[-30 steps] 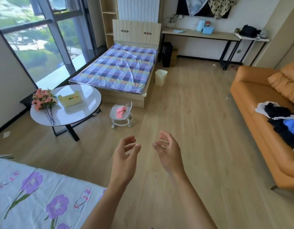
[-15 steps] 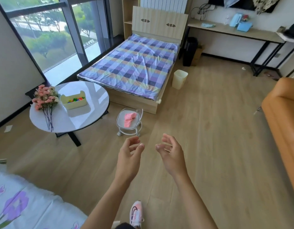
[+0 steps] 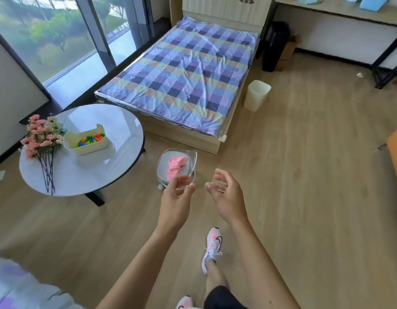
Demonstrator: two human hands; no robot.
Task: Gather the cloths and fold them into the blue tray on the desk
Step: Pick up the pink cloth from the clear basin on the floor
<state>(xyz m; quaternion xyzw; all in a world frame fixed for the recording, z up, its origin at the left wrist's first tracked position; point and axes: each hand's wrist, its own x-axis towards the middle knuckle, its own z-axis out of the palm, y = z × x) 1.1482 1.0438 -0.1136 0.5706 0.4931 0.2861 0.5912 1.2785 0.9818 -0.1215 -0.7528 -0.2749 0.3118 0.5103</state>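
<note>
Pink cloth [image 3: 176, 166] lies just beyond the empty left hand [image 3: 175, 201].

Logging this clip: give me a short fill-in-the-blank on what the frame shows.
1. The pink cloth lies on a small clear ____.
2. Both hands, left hand and right hand, hold ____.
3. The flowers lie on the ____ table.

Missing: stool; nothing; round

Glossy round table [image 3: 117, 121], matt wood floor [image 3: 304, 175]
</note>
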